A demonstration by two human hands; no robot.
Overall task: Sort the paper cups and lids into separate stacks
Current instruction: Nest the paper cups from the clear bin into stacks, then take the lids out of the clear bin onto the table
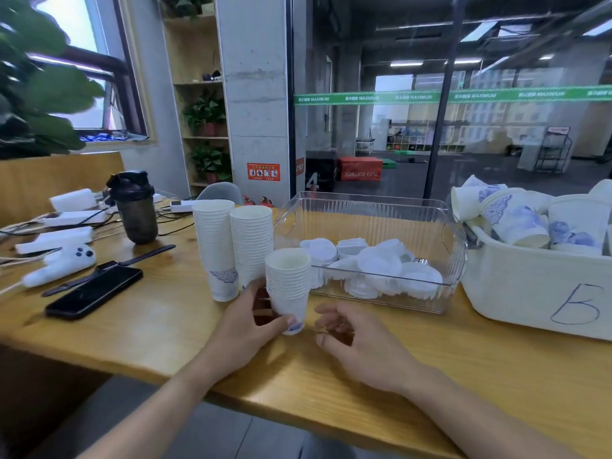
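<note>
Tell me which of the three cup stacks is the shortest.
The stack in the left hand, the short stack; the two tall stacks behind it stand untouched.

Single head-worn view, wide-angle.
Looks forward and down from the person's seat across the tabletop [159,326]; both forearms enter from the lower edge, close to the lens; room beyond recedes behind glass.
</note>
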